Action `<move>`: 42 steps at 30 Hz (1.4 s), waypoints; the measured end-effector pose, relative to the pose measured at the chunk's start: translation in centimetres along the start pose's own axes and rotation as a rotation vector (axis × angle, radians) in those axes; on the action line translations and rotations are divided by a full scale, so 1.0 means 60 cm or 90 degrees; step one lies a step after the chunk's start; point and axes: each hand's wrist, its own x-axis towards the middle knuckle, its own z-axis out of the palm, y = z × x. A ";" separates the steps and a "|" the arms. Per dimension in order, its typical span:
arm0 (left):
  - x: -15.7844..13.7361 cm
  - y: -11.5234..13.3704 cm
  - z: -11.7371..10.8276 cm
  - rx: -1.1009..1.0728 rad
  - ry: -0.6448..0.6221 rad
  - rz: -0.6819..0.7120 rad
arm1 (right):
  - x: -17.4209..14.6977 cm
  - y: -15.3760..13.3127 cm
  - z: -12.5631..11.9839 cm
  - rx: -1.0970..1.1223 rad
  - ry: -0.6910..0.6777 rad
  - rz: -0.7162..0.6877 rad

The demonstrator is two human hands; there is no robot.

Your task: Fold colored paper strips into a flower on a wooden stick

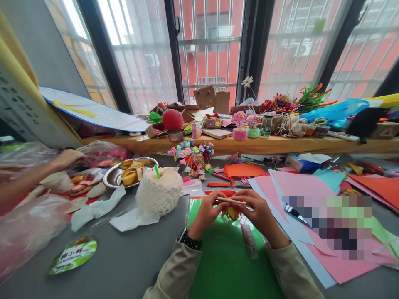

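Note:
My left hand (207, 212) and my right hand (258, 211) meet above a shiny green sheet (233, 265), fingers closed. Between them they pinch a thin, pale, wood-coloured stick (231, 201), held level. Just below it, partly covered by my fingers, is a small yellow-orange piece (232, 214) like a paper flower; how it is held is hidden. A narrow patterned strip in clear plastic (248, 240) lies on the sheet under my right hand. Orange-red paper strips (218, 184) lie just beyond my hands.
At the left, another person's arm (40, 174) reaches over plastic bags. A white-netted coconut (160, 192) with a green straw stands near a metal bowl (107, 179) of peels. Pink paper (346, 270) spreads at the right. Craft flowers (190, 160) stand before the crowded wooden sill (140, 145).

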 end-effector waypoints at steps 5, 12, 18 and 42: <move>-0.001 -0.009 0.001 -0.097 -0.013 -0.042 | 0.002 -0.010 0.006 0.022 0.025 0.033; -0.002 -0.006 -0.001 -0.149 -0.038 -0.118 | 0.003 -0.014 0.001 0.009 0.012 0.051; -0.003 -0.009 0.000 -0.146 -0.044 -0.102 | 0.000 -0.014 0.001 0.018 0.006 0.080; -0.004 -0.009 0.008 -0.091 -0.103 -0.074 | 0.000 -0.018 -0.029 0.045 -0.162 0.080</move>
